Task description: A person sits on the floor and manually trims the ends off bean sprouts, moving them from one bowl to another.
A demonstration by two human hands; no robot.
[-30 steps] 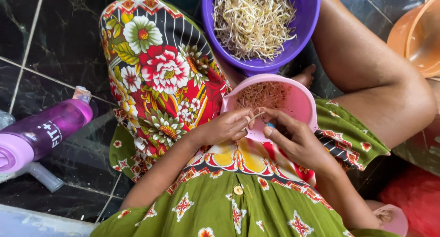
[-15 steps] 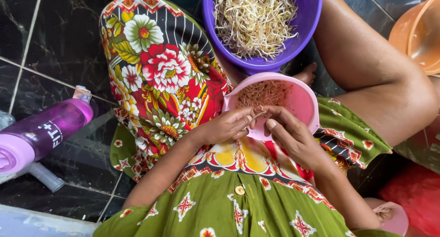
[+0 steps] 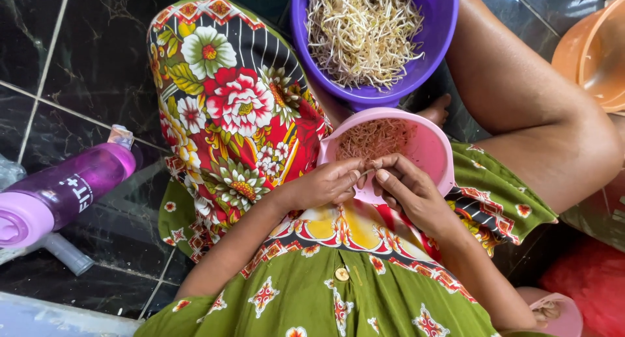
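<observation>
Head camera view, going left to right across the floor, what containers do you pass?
Purple plastic water bottle lying on its side → round purple plastic basin of bean sprouts → orange plastic tub at the right edge.

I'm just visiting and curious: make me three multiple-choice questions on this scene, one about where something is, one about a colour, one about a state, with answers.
1. Where does the purple bottle lie?
A. On the dark tiled floor, to the person's left
B. Inside the purple bowl
C. On the person's lap

2. What colour is the small bowl that both hands work over?
A. Orange
B. Pink
C. Green

3. How does the purple bowl stand?
A. Upside down
B. Bare inside
C. Heaped with pale sprouts

Answers: 1 A, the bottle lies on its side on the tiles beside the flowered cloth. 2 B, the left hand and right hand meet at the pink bowl's near rim, fingers pinching a thin sprout. 3 C, a tangle of sprouts fills it.
</observation>
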